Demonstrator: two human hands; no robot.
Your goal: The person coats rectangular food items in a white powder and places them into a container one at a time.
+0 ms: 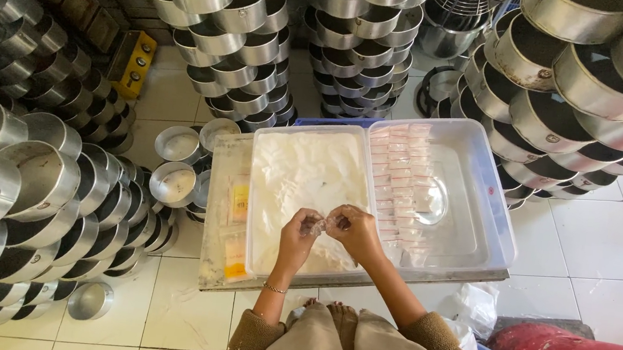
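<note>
Both hands meet over tub: my left hand (299, 232) and right hand (352, 229) pinching small clear packet (317, 226) between fingertips, above near edge of white powder. Clear plastic tub (308, 192) holds white powder (304, 174), soft, lumpy; adjoining clear lid (479, 210) holds rows of small filled packets (396, 185). Tub sits on low board (220, 188). Round shiny metal pans (38, 175) stacked all around, crowding white tiled floor (616, 249)

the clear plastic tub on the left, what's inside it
The left tub is filled with white powder, bare on top. Both hands, left hand and right hand, pinch a small clear packet over its near edge, hiding the powder beneath. The tub's bottom cannot be seen.
</note>
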